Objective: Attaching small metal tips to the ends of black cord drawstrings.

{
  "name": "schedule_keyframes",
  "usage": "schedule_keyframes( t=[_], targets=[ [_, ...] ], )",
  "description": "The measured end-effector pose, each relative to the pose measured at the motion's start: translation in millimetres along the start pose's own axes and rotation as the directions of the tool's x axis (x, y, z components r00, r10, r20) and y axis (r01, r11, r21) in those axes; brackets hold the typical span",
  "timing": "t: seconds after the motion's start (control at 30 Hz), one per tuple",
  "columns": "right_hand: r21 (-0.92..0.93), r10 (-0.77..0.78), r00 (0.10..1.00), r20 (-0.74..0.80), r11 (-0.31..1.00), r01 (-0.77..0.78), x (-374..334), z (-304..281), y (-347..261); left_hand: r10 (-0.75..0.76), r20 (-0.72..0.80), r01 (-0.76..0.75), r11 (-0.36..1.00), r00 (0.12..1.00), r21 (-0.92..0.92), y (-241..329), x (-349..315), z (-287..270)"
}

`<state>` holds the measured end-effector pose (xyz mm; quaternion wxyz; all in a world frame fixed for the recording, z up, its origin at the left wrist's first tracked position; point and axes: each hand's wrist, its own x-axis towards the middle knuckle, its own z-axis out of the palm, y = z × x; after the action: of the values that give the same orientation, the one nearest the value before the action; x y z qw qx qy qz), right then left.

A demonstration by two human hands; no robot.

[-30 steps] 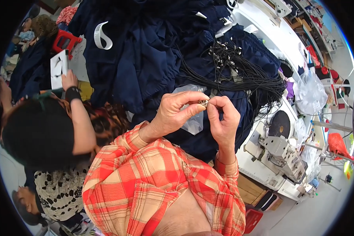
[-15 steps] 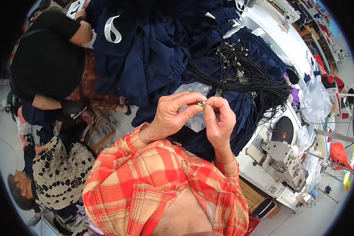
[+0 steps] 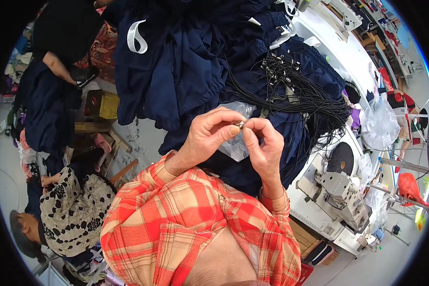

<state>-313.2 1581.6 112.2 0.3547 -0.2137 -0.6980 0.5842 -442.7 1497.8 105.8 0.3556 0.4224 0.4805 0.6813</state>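
Shiny metal, by its look, makes up the small piece (image 3: 240, 124) that sits between the fingertips of the two hands, held up in front of the chest. The left hand (image 3: 202, 138) pinches it narrowly between thumb and forefinger; the right hand (image 3: 264, 145) is also drawn to a tight pinch and seems to grip its right side. The piece is mostly covered by the fingertips, so its exact shape, and whether anything thin runs through it, cannot be told.

Beneath and just behind the hands lies a clear plastic bag (image 3: 237, 148), resting on a heap of navy cloth (image 3: 176, 62) that spreads beyond them and to their left. Beyond the hands to the right, a bundle of black cords (image 3: 314, 104) with shiny ends lies over the cloth, apart from the fingers. A white table (image 3: 341, 53) shows farther off that way, and a sewing machine (image 3: 342, 186) stands to the right of the right hand.

The step in hand looks like close two-handed fingertip work on this one piece. The next move, as a judgement, calls for a steady left pinch and small, exact turns or pulls by the right fingertips, since so little surface offers a grip.
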Motion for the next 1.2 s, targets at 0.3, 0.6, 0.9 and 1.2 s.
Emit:
schedule_keyframes(
  t=[0.3,0.6,0.9,1.2],
  targets=[
    [-0.237,-0.197,0.979,-0.059,0.955,0.178,8.4,9.8,-12.4,-0.273,0.146,0.307,0.761,0.951,-0.572,-1.4,4.4,-2.6],
    [-0.314,-0.221,0.972,-0.081,0.931,0.185,8.4,8.2,-1.6,-0.265,0.053,0.261,0.858,0.963,-0.442,-6.1,1.4,-1.2],
    [-0.396,-0.336,0.942,0.007,0.864,0.311,8.7,-5.7,-7.7,-0.313,0.192,0.358,0.889,0.930,-0.285,3.7,5.8,-4.2],
    [-0.518,-0.494,0.869,0.030,0.736,0.437,5.3,2.7,-7.5,-0.236,0.046,0.241,0.955,0.971,-0.172,0.3,-8.7,-0.8]
  ],
)
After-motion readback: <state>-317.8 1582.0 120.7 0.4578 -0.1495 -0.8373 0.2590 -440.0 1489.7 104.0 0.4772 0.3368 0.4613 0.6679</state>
